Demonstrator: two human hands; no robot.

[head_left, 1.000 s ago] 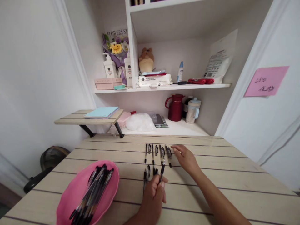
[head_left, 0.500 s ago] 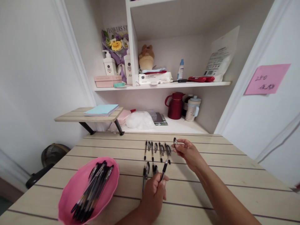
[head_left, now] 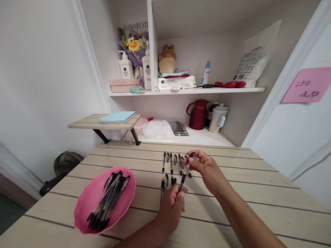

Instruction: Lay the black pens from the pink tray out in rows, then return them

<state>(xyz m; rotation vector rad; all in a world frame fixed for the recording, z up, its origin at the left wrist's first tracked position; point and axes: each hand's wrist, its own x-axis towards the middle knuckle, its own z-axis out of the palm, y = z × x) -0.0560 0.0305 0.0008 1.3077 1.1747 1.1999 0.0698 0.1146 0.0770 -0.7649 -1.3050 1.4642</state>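
Note:
My left hand (head_left: 172, 205) is closed around a pen (head_left: 183, 179) with a black grip, its tip pointing up and away. Between the thumb and fingers of my right hand (head_left: 207, 167) is a pen cap (head_left: 190, 159), clear with a black end, tilted and right at the pen's tip. Beyond and under my hands, uncapped pens (head_left: 163, 162) and loose caps (head_left: 175, 159) lie side by side in two rows on the table, some hidden by my hands. To the left, a pink bowl (head_left: 79, 213) holds several capped pens (head_left: 111, 199).
The slatted wooden table (head_left: 212, 220) meets a white cabinet at the back. A small raised shelf (head_left: 85, 121) with blue paper stands at the back left. A red jug (head_left: 198, 115) and a pale cup (head_left: 217, 119) stand in the cabinet's lower compartment.
My right hand has brought the cap left and down onto the tip of the pen in my left hand. The camera view has shifted slightly.

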